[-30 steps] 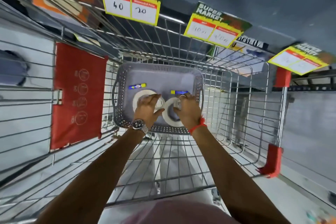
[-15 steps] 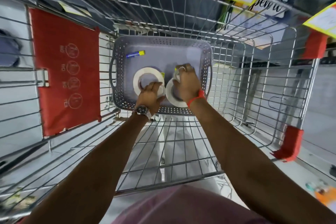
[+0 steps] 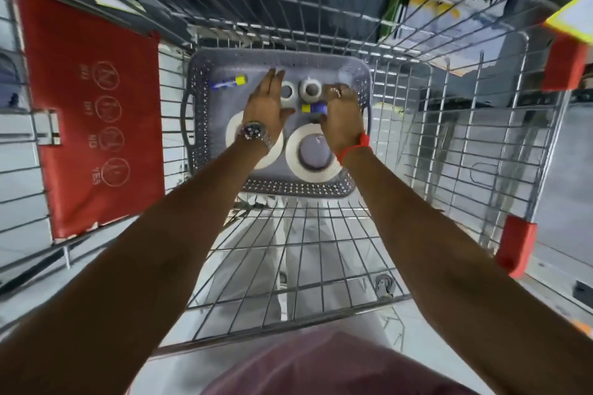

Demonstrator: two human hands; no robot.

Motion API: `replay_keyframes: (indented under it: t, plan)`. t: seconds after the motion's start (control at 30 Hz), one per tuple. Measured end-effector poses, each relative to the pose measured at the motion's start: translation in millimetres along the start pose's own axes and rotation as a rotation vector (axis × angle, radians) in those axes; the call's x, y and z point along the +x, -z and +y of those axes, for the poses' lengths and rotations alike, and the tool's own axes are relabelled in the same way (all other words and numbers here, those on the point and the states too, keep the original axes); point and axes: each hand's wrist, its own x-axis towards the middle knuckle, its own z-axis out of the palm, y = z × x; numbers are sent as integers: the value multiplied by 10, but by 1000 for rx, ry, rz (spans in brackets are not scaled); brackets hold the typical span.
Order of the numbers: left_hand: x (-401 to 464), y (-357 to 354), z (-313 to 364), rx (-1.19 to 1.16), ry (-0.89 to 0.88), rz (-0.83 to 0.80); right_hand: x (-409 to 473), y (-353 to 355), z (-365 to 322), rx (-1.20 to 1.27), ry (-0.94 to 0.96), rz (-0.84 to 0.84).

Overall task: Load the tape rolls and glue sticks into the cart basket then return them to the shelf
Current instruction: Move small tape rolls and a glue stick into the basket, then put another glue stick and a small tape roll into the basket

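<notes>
Grey basket point(image 3: 195, 112) holds the tape rolls point(image 3: 309, 155); both hands, left point(image 3: 266, 106) and right point(image 3: 341, 114), hover spread and empty, reaching toward twelve o'clock for small rolls point(image 3: 310, 88).

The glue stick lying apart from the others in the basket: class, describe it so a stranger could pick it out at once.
Inside the wire shopping cart sits a grey perforated basket. In its far left corner, left of the left hand, lies a glue stick with a yellow cap. Unlike the other glue stick, between the hands, it lies alone, away from the white tape rolls.

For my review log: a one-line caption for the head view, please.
Both hands, left hand and right hand, reach into a grey basket in a wire cart holding tape rolls and glue sticks.
</notes>
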Motion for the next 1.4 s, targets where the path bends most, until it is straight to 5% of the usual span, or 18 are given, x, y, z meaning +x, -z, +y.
replay_keyframes:
  t: [0.2,0.4,0.53,0.67,0.93,1.4]
  plan:
    - [-403,251,201,17,-133,135,-295,390,-205,155,12,204]
    - [-503,1293,1003,38,-441,675,-438,1513,-554,490,212,786]
    - [-284,2043,1396,-17,-458,836,-410,2186,-638,494,250,941]
    - [57,2535,1621,127,-242,796,-142,2668,-644,356,199,1034]
    - [501,2827,1766,196,-139,568,326,3088,-636,25,-18,670]
    - [372,2824,1655,210,-42,703,39,2828,-764,62,46,717]
